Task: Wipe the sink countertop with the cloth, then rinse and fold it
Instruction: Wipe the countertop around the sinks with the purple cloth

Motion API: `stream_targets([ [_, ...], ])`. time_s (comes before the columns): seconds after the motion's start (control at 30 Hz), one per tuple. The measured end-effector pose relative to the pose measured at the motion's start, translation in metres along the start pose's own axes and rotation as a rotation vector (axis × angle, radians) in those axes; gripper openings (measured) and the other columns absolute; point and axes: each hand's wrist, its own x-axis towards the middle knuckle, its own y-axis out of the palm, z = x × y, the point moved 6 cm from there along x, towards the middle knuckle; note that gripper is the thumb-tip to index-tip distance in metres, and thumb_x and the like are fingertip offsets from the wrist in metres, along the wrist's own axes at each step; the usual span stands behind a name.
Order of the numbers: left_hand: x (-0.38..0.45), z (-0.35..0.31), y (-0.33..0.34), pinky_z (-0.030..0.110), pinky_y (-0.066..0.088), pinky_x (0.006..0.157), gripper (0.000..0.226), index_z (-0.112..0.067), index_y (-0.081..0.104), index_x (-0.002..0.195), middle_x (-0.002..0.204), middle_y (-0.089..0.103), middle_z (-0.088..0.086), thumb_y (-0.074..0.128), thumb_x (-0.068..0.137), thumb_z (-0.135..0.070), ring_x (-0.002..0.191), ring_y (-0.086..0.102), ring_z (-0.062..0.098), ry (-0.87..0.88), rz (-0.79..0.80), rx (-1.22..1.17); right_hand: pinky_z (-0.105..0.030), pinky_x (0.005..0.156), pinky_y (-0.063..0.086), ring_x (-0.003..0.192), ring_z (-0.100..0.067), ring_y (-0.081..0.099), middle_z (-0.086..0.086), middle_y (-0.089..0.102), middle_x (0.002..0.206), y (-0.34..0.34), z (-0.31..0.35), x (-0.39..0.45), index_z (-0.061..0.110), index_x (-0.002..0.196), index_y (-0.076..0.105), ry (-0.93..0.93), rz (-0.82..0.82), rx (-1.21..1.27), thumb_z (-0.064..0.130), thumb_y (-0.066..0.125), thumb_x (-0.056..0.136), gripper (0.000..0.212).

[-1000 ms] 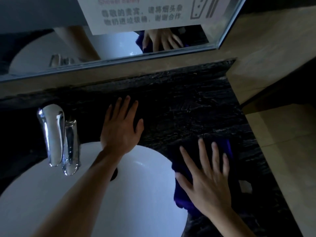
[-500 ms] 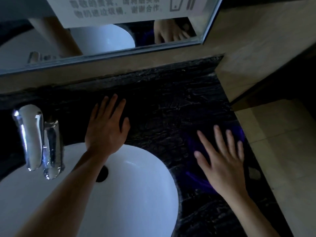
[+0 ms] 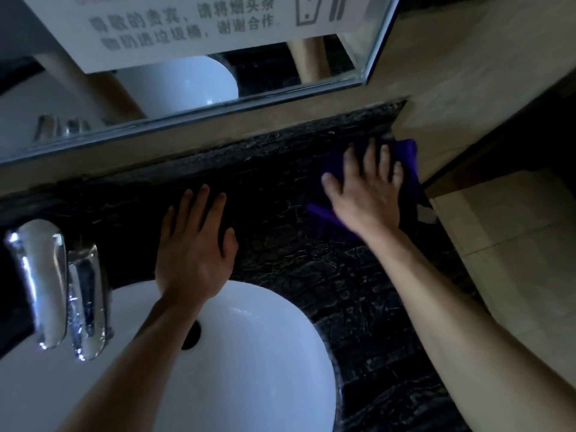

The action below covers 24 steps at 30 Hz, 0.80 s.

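Purple cloth [image 3: 408,169] lies flat on the dark marbled surface [image 3: 296,188] in the upper right of the frame, close to the back corner where the beige wall [image 3: 467,73] meets the surface. The right hand [image 3: 367,194] presses down on it with fingers spread and nearly straight, its grip closed round nothing. Left of it, near the centre of the frame, the left hand [image 3: 193,254] rests palm-down on the surface with straight fingers, just above the rim of the white basin [image 3: 265,353]. A chrome faucet [image 3: 53,285] stands at the left edge. A mirror [image 3: 187,73] with a printed notice fills the top.
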Motion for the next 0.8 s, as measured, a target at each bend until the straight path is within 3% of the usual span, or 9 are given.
stream_targets([
  [0.13,0.000,0.001,-0.001,0.053,0.027,0.121,0.058,-0.012,0.043,0.150,0.161,0.038,0.014,0.033,0.098,-0.036,0.149,0.034,0.036,0.005,0.006,0.007,-0.060,0.122,0.014,0.154,-0.040,0.019,-0.013,0.027,0.167,0.017,0.099,-0.067,0.032,0.155,0.037,-0.464,-0.039,-0.019,0.062,0.035,0.094,0.067],
  [0.23,0.001,0.002,-0.002,0.053,0.030,0.120,0.057,-0.010,0.046,0.148,0.160,0.040,0.014,0.035,0.097,-0.034,0.147,0.036,0.036,0.023,-0.010,-0.014,-0.055,0.123,0.015,0.155,-0.032,0.021,-0.002,0.030,0.167,0.019,0.106,-0.069,0.043,0.152,0.040,-0.649,-0.003,0.012,0.062,0.035,0.097,0.058],
  [0.33,0.000,0.003,-0.001,0.052,0.027,0.121,0.058,-0.011,0.045,0.150,0.160,0.040,0.013,0.037,0.097,-0.035,0.148,0.035,0.036,0.019,-0.019,-0.047,-0.054,0.123,0.017,0.154,-0.030,0.027,0.005,0.032,0.165,0.009,0.037,-0.026,0.047,0.149,0.042,-0.516,-0.058,-0.036,0.066,0.029,0.097,0.057],
  [0.43,0.001,0.003,0.000,0.051,0.025,0.123,0.059,-0.010,0.043,0.151,0.160,0.040,0.013,0.035,0.099,-0.038,0.150,0.033,0.034,0.002,-0.021,-0.067,-0.056,0.124,0.009,0.157,-0.028,0.012,0.008,0.017,0.170,-0.005,-0.038,0.004,0.048,0.154,0.031,-0.247,-0.001,-0.051,0.071,0.018,0.096,0.064],
  [0.53,0.000,0.001,-0.005,0.050,0.026,0.123,0.062,-0.009,0.036,0.154,0.159,0.042,0.014,0.034,0.101,-0.042,0.149,0.034,0.034,-0.051,-0.040,-0.132,-0.063,0.122,0.005,0.158,-0.032,0.002,0.002,0.006,0.172,-0.003,-0.030,-0.002,0.047,0.156,0.021,-0.086,0.010,-0.035,0.068,0.020,0.097,0.063],
  [0.6,0.000,0.001,-0.010,0.051,0.029,0.121,0.064,-0.009,0.033,0.155,0.156,0.045,0.017,0.039,0.100,-0.042,0.147,0.037,0.036,-0.104,-0.061,-0.200,-0.066,0.121,0.009,0.156,-0.038,0.010,-0.005,0.015,0.171,0.002,0.019,-0.021,0.042,0.155,0.030,-0.131,-0.038,-0.027,0.064,0.026,0.096,0.063],
  [0.67,0.000,0.001,-0.013,0.051,0.032,0.119,0.066,-0.009,0.032,0.156,0.155,0.045,0.019,0.042,0.099,-0.041,0.145,0.039,0.038,-0.136,-0.079,-0.250,-0.067,0.120,0.012,0.154,-0.041,0.018,-0.008,0.026,0.168,0.011,0.083,-0.049,0.039,0.152,0.038,-0.298,-0.078,-0.003,0.059,0.032,0.095,0.061],
  [0.8,-0.002,0.004,-0.014,0.055,0.039,0.114,0.063,-0.012,0.032,0.156,0.157,0.043,0.015,0.034,0.101,-0.043,0.147,0.037,0.037,-0.158,-0.083,-0.327,-0.064,0.120,0.012,0.154,-0.036,0.016,0.000,0.028,0.167,0.024,0.159,-0.084,0.043,0.152,0.038,-0.570,-0.017,0.038,0.052,0.029,0.096,0.058],
])
